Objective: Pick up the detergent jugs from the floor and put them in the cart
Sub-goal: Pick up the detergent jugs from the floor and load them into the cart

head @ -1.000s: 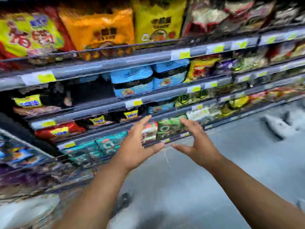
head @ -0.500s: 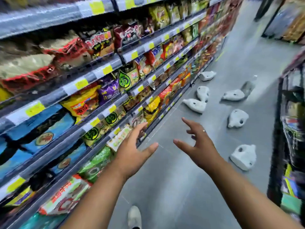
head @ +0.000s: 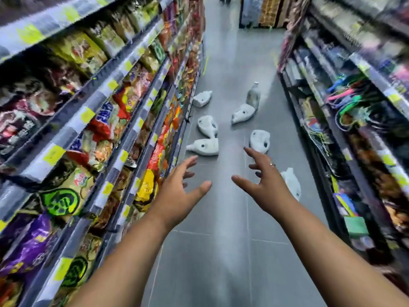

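Several white detergent jugs lie scattered on the grey aisle floor ahead of me. The nearest jug (head: 292, 182) lies just behind my right hand (head: 263, 180), partly hidden by it. Another jug (head: 260, 141) rests beyond my right fingertips, and a jug on its side (head: 204, 146) lies past my left hand (head: 179, 191). Further off are three more white jugs (head: 208, 125) (head: 242, 113) (head: 202, 98) and one upright grey bottle (head: 253, 96). Both hands are held out, fingers spread, holding nothing. No cart is in view.
Shelves of snack bags (head: 93, 134) line the left side of the aisle. Dark shelves with hanging small goods (head: 345, 111) line the right. The grey tiled floor (head: 221, 251) runs between them toward stacked goods (head: 261, 12) at the far end.
The view has swung from facing the left shelves to looking down the aisle, bringing the jugs on the floor into sight. Both hands stay open and outstretched.
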The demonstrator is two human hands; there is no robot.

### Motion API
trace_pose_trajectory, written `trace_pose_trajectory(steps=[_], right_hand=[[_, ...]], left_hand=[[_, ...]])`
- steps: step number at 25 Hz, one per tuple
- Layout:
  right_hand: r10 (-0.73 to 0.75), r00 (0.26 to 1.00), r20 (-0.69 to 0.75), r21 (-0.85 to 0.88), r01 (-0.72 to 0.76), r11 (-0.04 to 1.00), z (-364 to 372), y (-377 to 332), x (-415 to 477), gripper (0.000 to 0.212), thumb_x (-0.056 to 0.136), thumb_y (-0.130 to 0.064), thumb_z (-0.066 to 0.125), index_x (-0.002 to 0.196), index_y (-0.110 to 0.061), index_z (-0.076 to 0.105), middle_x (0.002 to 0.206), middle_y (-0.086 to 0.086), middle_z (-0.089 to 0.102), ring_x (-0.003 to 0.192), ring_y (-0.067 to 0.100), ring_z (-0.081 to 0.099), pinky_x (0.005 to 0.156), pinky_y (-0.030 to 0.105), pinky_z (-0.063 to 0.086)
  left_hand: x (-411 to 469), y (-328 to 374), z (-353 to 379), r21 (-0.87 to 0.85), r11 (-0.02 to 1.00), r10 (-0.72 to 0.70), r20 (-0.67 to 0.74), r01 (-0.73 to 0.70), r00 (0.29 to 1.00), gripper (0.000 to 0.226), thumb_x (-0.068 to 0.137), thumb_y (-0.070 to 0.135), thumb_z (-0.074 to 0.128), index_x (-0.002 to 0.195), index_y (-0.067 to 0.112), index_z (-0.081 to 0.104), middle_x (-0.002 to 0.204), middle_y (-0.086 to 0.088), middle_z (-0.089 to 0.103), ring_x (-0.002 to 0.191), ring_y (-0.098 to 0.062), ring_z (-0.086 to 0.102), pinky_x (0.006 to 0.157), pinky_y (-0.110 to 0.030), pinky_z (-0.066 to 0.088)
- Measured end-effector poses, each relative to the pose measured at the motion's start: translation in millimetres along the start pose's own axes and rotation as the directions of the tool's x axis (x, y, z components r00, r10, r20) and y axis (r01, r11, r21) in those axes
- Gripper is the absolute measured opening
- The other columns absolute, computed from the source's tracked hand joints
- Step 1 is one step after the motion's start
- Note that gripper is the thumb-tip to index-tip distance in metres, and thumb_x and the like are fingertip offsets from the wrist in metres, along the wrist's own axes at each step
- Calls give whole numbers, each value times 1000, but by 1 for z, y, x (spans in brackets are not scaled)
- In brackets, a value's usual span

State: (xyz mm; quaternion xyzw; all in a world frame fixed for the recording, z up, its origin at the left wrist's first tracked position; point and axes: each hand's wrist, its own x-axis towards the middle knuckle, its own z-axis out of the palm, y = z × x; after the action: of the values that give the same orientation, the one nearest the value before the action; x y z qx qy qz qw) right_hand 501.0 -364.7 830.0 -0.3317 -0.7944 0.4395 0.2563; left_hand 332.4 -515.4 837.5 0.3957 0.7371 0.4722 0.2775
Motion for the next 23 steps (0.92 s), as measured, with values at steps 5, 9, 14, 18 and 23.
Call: trace_pose_trajectory(steps=[5, 9, 14, 18, 23], right_hand=[[158, 959, -236, 8, -161, 987, -67, 54, 66, 70, 79, -32, 77, 138, -41, 41, 131, -8, 44, 111, 10, 53, 98, 28, 41], [199, 930, -309, -9, -212, 977, -128, 107, 121, 71, 80, -30, 77, 140, -40, 40, 132, -7, 43, 108, 8, 53, 98, 29, 42], [299, 875, -381, 0, -323, 946, -203, 167, 190, 72, 80, -30, 77, 142, -35, 41, 130, -9, 43, 110, 9, 53, 98, 28, 41], [421, 779, -466, 42, -455, 889, -244, 221, 230, 69, 82, -30, 74, 143, -32, 40, 133, -7, 43, 107, 9, 52, 88, 22, 36], [573, 624, -531, 141, -602, 786, -256, 313, 288, 69, 83, -31, 72, 144, -31, 38, 138, -3, 40, 102, 10, 50, 86, 24, 36]], left_hand=[[135, 28, 58, 17, 996, 87, 208, -93, 974, 66, 81, 45, 72, 138, 46, 38, 143, 16, 48, 122, 3, 50, 105, -33, 44], [233, 58, 131, -29, 991, 131, 276, -128, 952, 67, 72, 52, 71, 131, 50, 40, 139, 17, 51, 119, 4, 52, 104, -37, 48], [336, 85, 216, 11, 992, 112, 421, -128, 900, 63, 82, 42, 75, 128, 58, 34, 140, 15, 47, 120, -4, 52, 101, -34, 47], [412, 83, 276, 88, 992, 27, 526, -86, 850, 71, 82, 44, 75, 140, 45, 34, 142, 15, 46, 121, -6, 51, 105, -35, 44], [521, 50, 358, 153, 986, -49, 668, -72, 743, 70, 82, 43, 75, 141, 41, 37, 139, 9, 49, 118, -11, 54, 98, -31, 47]])
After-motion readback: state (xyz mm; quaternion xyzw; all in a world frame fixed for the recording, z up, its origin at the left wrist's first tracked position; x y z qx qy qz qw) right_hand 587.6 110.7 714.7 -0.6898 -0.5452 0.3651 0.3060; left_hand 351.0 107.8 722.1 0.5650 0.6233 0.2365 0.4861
